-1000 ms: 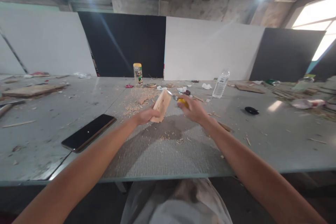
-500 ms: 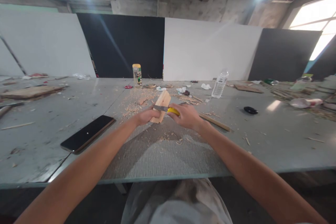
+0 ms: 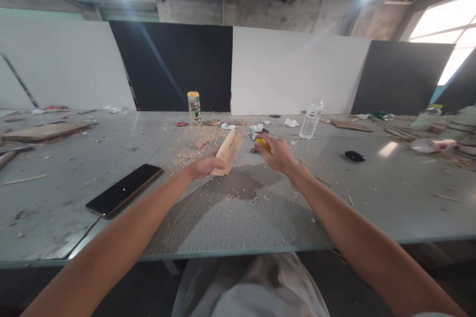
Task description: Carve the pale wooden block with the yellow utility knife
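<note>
My left hand [image 3: 207, 164] grips the lower left edge of a pale wood block [image 3: 229, 152], which is held tilted above the table. To the right of the block and apart from it, my right hand [image 3: 275, 152] is wrapped round the yellow handle of a utility knife [image 3: 263, 143]. The knife's blade is hard to make out at this moment. Curled wood shavings [image 3: 186, 156] lie on the table behind and around my left hand, and more are scattered in front of the block.
A dark phone [image 3: 124, 190] lies at left. Behind the block stand a yellow-capped bottle [image 3: 194, 108] and, further right, a clear plastic bottle [image 3: 311, 120]. A black round object [image 3: 355, 156] rests at right. Boards [image 3: 44, 131] and scraps litter the grey table [image 3: 238, 228].
My right hand has moved right, taking the knife off the wood block, where its blade lay across the face before. My left hand still holds the block in nearly the same place.
</note>
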{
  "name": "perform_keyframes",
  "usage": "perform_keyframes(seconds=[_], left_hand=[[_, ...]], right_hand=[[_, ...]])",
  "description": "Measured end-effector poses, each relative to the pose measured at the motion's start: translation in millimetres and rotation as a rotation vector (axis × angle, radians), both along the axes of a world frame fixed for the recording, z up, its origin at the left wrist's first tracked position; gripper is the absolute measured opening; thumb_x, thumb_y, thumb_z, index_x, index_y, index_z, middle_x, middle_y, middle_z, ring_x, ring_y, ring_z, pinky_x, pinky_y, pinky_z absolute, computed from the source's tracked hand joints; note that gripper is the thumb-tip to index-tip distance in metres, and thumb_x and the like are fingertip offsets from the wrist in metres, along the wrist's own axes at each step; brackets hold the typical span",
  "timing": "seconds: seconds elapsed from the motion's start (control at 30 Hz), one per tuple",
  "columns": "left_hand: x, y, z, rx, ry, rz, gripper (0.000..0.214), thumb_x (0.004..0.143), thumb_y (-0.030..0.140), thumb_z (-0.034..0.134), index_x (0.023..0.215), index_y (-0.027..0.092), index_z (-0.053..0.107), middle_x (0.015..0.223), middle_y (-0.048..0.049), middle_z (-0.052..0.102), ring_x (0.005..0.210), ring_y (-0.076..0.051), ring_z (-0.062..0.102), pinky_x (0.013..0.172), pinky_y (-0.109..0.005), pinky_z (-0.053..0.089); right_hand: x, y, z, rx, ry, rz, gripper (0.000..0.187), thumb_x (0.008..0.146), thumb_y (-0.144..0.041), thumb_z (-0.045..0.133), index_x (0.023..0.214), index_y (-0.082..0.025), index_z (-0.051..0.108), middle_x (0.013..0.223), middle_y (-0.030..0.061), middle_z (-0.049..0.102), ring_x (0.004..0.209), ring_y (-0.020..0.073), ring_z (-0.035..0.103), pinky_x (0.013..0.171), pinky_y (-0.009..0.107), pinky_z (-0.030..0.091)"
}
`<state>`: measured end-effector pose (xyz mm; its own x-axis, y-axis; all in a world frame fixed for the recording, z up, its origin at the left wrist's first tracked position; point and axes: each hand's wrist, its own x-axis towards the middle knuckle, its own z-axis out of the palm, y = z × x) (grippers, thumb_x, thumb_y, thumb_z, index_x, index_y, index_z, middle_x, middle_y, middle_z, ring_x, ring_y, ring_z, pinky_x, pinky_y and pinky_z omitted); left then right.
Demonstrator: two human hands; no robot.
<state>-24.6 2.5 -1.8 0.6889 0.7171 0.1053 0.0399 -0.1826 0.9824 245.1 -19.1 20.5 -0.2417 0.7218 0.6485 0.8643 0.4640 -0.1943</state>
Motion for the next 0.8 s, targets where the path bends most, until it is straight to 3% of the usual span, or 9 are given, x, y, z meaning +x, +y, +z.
perform_keyframes(seconds=[0.1,0.23,0.53,0.8], left_hand=[[4,-1,1.0,-0.078,-0.009,0.063,0.071,0.059,0.019,0.062,0.128,0.016,0.045,0.094,-0.0075,0.065,0.077,-0.020,0.063,0.064,-0.030,0.050],[6,0,0.4,-0.053,-0.020,0.081,0.064,0.057,0.018,0.061,0.120,0.017,0.050,0.085,-0.0022,0.063,0.070,-0.017,0.060,0.057,-0.026,0.047],[5,3,-0.7,-0.112,-0.025,0.088,0.079,0.057,0.016,0.059,0.133,0.017,0.040,0.094,-0.0062,0.064,0.076,-0.020,0.063,0.064,-0.030,0.049],[8,6,1.7,-0.150,-0.032,0.050,0.071,0.061,0.015,0.057,0.130,0.015,0.041,0.090,-0.0078,0.065,0.072,-0.020,0.062,0.063,-0.032,0.048]], right_hand=[[-26,-16,3.0,-0.034,-0.061,0.125,0.037,0.096,-0.047,0.040,0.115,-0.022,0.060,0.084,0.0038,0.069,0.072,0.0212,0.061,0.061,0.029,0.033],[-45,-30,5.9,-0.092,-0.169,0.120,0.038,0.096,-0.048,0.039,0.112,-0.022,0.061,0.080,0.0038,0.069,0.069,0.0215,0.060,0.059,0.030,0.029],[-43,-33,11.1,-0.050,-0.245,0.008,0.035,0.095,-0.047,0.041,0.115,-0.025,0.061,0.085,0.0036,0.071,0.070,0.0228,0.061,0.057,0.031,0.027],[-39,-31,15.2,-0.011,-0.273,-0.043,0.036,0.094,-0.051,0.042,0.114,-0.027,0.061,0.083,0.0033,0.071,0.073,0.0235,0.062,0.059,0.030,0.030]])
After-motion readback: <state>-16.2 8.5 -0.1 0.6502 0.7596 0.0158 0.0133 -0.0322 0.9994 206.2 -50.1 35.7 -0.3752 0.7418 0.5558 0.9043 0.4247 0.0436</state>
